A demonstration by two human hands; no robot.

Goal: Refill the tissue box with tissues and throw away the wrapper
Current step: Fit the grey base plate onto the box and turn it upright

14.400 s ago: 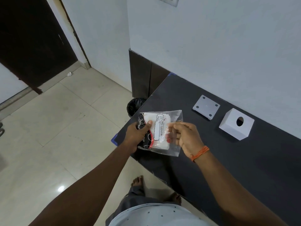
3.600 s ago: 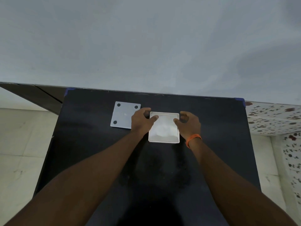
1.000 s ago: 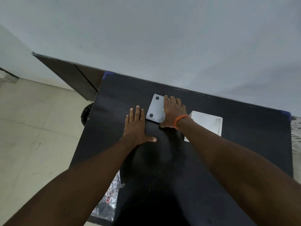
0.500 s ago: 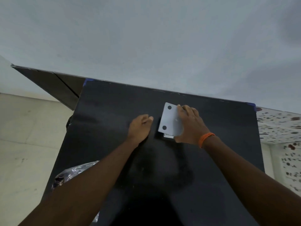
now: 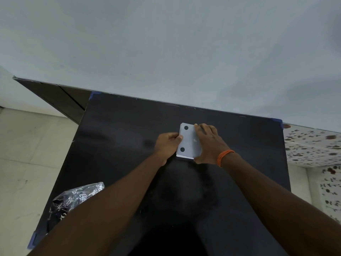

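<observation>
1. Now the box [image 5: 185, 156] sits upside down on the table [image 5: 120, 145], near its far edge and a little toward 1 o'clock from centre; only a thin white rim shows under the base plate [image 5: 188, 141].
2. Laid over the box, the plate shows two dark pads along its 9 o'clock side.
3. At 3 o'clock the right hand [image 5: 208, 143] lies over the plate with fingers spread, pressing down and curling round the far edge, not closed into a fist.
4. At 9 o'clock the left hand [image 5: 167, 144] is loosely curled, thumb and fingertips pinching the plate's edge.
5. Off at 7 o'clock, by the table's near-left edge, the crumpled wrapper [image 5: 75, 198] lies loose, partly hidden by the left forearm.
6. By my reading, the step in hand is closing the refilled box; whether the plate is fully seated I cannot tell.
7. Next calls for even pressure at all corners, then turning the box upright, and finally binning the wrapper, which is not yet done.
</observation>
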